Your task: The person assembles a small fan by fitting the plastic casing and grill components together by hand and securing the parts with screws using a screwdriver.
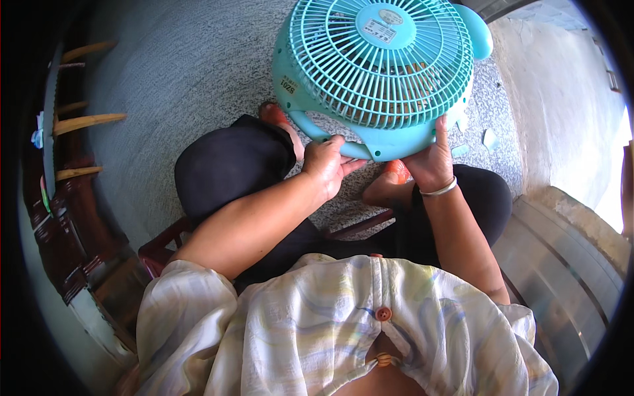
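Note:
A turquoise electric fan (374, 142) is held up in front of me, with its round slatted grille (389, 33) facing up. Its curved carrying handle (308, 125) is on the side nearest me. My left hand (323, 168) is closed around the right part of that handle, thumb on top and fingertips showing beneath. My right hand (430, 164) grips the fan's lower right edge. One finger points up along its side; the other fingers are hidden under the body. Through the slats the inside shows only in part. A rounded turquoise knob-like part (477, 33) sticks out at the upper right.
My knees stand on both sides, with orange sandals (397, 170) under the fan. Pale blue broken-looking pieces (490, 140) lie on the speckled floor (158, 86) at right. A pale wall (555, 92) rises at right; dark wooden furniture (72, 244) stands at left.

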`<move>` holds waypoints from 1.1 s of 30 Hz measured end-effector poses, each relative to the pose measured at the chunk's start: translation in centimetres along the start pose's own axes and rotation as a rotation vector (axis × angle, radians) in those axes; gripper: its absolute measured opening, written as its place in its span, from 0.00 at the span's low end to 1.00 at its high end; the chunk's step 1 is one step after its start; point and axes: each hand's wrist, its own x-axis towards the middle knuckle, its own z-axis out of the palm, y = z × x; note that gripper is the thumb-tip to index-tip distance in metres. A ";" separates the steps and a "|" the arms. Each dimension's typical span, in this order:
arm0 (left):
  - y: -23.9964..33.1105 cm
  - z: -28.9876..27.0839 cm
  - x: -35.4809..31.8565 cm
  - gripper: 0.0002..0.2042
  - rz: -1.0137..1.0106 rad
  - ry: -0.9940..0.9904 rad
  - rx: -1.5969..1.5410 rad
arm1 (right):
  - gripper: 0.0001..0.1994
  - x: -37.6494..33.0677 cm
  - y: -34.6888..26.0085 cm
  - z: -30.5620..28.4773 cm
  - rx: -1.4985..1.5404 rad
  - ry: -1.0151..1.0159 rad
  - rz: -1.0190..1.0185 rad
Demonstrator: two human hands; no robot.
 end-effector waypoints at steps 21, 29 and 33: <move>-1.1 1.1 -1.4 0.11 0.197 0.218 0.252 | 0.22 -3.5 3.2 -0.6 -0.088 -0.033 0.251; -1.5 0.8 -1.3 0.10 0.205 0.083 0.159 | 0.23 -3.7 2.3 -0.5 -0.169 -0.031 0.216; -1.8 -0.2 -0.7 0.07 0.112 -0.074 0.008 | 0.21 -3.9 2.3 0.1 -0.285 -0.011 0.202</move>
